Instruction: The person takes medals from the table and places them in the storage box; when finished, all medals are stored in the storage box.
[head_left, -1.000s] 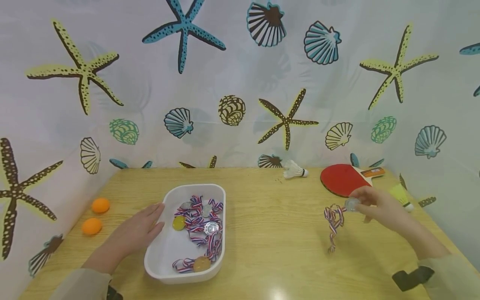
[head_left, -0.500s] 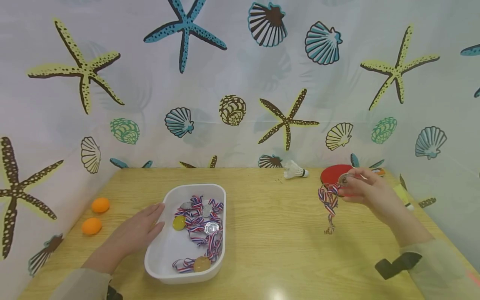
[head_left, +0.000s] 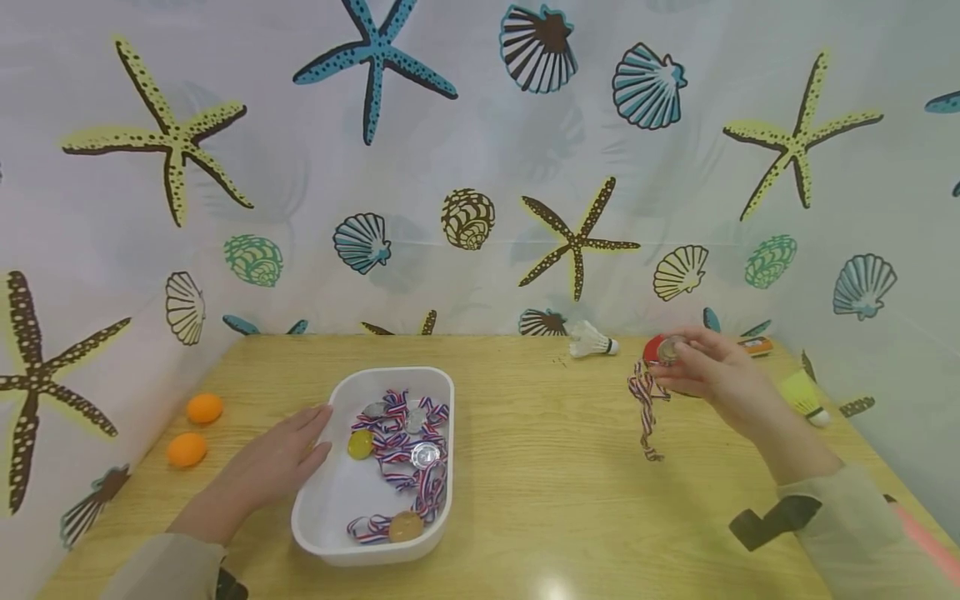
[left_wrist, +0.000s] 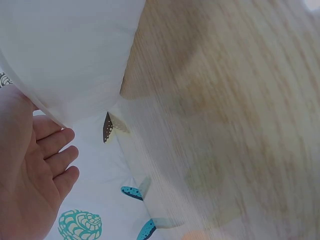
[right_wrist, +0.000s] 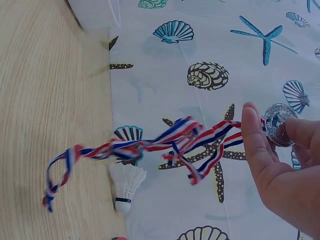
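In the head view my right hand [head_left: 720,371] is raised over the table's right side, pinching a silver medal [head_left: 667,350] between thumb and fingers. Its knotted red, white and blue ribbon [right_wrist: 135,147] dangles below, as the right wrist view also shows. On the left, my left hand [head_left: 266,462] rests with relaxed, nearly straight fingers [left_wrist: 62,160] at the rim of a white plastic tub [head_left: 315,542]. Inside the tub lie several ribboned medals: silver ones, a gold one [head_left: 361,444] and a bronze-coloured one [head_left: 406,527].
Behind my right hand is a table tennis bat, its red face [head_left: 652,348] mostly covered. A white shuttlecock [head_left: 591,340] lies near the table's back edge, a yellow one [head_left: 804,398] at the right. Two orange balls [head_left: 187,450] sit left of the tub. Shell-patterned curtain surrounds the table.
My right hand has risen and shifted left with the medal, passing in front of the bat, and has turned the medal. The left hand stays at the tub's rim.
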